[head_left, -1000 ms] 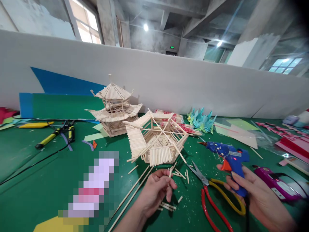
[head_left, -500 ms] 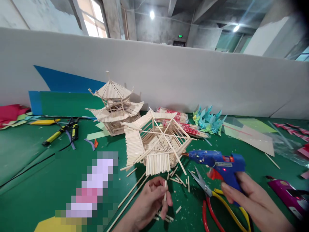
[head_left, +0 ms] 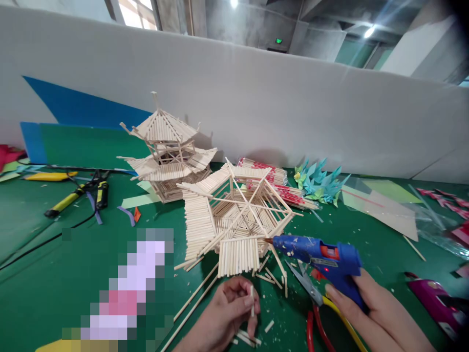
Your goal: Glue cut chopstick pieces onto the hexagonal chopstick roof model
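Note:
In my right hand [head_left: 377, 308] is a blue hot glue gun [head_left: 315, 252], its nozzle pointing left at the near right edge of a stick-built pavilion roof [head_left: 238, 256]. Whether the tip touches the wood I cannot tell. My left hand [head_left: 234, 308] pinches a short wooden stick [head_left: 252, 300] upright between thumb and fingers, just in front of the roof's near panel. Several cut stick pieces [head_left: 269, 326] lie around that hand. Scissors [head_left: 308, 283] and red-handled pliers [head_left: 318, 325] rest partly under the glue gun.
Behind on the left stands a finished-looking stick pagoda [head_left: 164, 146]. Bundled sticks [head_left: 264, 171] and teal folded paper [head_left: 322, 183] lie at the back. Yellow-handled pliers [head_left: 78, 195] are at left, a purple tool [head_left: 436, 303] at right. Long sticks [head_left: 194, 303] lie left of my left hand.
The glue gun has moved left, bringing its nozzle closer to the near roof panel. My left hand still pinches the short stick. The view has tipped slightly down.

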`<state>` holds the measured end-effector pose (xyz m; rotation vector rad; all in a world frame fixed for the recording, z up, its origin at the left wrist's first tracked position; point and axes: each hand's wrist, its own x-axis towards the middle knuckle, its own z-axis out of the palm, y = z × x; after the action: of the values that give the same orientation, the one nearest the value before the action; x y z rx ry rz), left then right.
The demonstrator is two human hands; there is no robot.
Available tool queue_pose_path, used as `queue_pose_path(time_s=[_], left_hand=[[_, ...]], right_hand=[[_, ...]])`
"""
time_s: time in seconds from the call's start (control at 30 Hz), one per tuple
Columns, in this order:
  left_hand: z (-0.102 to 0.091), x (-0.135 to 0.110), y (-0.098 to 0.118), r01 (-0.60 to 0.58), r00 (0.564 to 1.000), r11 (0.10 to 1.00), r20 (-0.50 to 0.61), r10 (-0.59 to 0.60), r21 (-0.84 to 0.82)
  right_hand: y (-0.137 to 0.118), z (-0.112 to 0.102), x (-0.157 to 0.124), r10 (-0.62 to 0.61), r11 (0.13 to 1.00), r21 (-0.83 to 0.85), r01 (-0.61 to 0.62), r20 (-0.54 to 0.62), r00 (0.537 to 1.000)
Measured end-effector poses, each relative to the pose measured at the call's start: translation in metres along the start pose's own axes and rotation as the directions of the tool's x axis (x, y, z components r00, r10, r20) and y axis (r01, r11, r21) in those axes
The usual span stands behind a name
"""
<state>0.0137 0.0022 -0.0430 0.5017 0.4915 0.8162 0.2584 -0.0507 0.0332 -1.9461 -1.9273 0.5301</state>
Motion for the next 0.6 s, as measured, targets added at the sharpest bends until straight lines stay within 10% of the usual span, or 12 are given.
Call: queue_pose_path(time_s=[0.23, 0.6], left_hand=[[0.002, -0.001, 0.001, 0.044, 0.999, 0.999, -0.009, -0.044, 0.011], [0.002, -0.001, 0.002, 0.052, 0.998, 0.999, -0.04, -0.052, 0.009]], right_hand=[[-0.027, -0.01, 0.007, -0.209, 0.977, -0.052, 0.205, -0.076, 0.975], [-0.03, -0.001, 0.011, -0.027, 0.999, 0.045, 0.026, 0.021, 0.999]])
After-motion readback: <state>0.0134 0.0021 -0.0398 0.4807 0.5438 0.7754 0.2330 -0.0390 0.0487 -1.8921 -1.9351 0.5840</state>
